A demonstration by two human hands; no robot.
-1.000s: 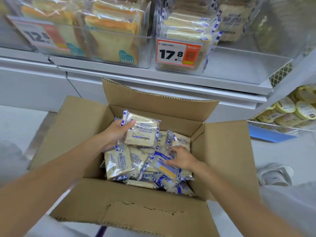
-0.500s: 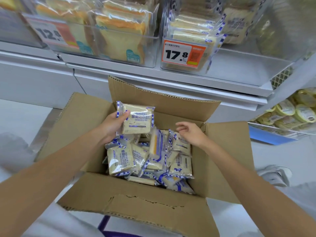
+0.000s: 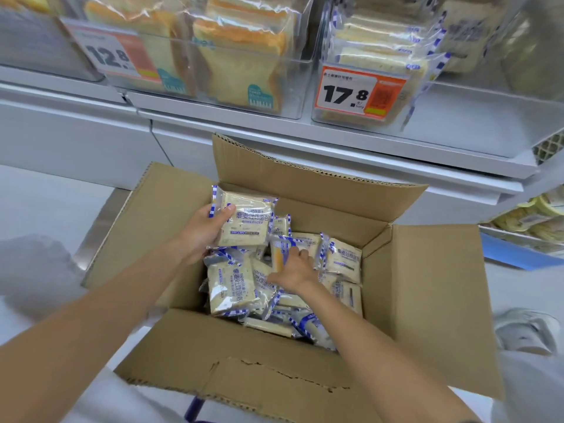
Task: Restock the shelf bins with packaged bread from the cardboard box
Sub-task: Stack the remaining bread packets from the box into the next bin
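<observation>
The left hand (image 3: 203, 232) grips a bread pack (image 3: 247, 222) by its left edge, thumb on the front, above the open cardboard box (image 3: 427, 285). Just right of it and lower, the right hand (image 3: 294, 270) curls its fingers round an upright pack (image 3: 279, 254) inside the box. Beyond both hands stand the shelf bins (image 3: 300, 96).

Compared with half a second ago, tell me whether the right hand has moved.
Yes. The right hand left the far right corner of the cardboard box and came down onto the bread packs in its middle.
</observation>
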